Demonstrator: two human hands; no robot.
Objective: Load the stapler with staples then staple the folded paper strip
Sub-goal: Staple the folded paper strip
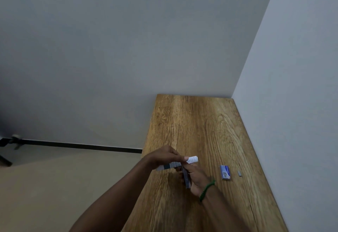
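**A:** Both hands were up over the wooden bench [201, 122], near its left edge. The left hand [162, 156] had its fingers [185, 158] pinched closed on the folded paper strip [192, 159], which lay roughly level, one white end poking out to the right of the thumb, the other end sticking out to the left.

**B:** And the right hand [195, 178]?

**A:** Its fingers were wrapped closed around the stapler [187, 178], a dark slim body running toward the camera, its front end right under the strip. Whether the mouth had actually closed on the paper, I couldn't tell. A green bead bracelet [207, 189] sat on that wrist.

**B:** What about room on the bench?

**A:** Plenty. The far half was bare wood back to the wall. To the right of the hands, apart from them, lay the blue staple box [225, 172] flat, and just beyond it a small grey staple piece [239, 173], near the right edge where the bench met the side wall [292, 103]. Left of the bench, open floor [64, 177].
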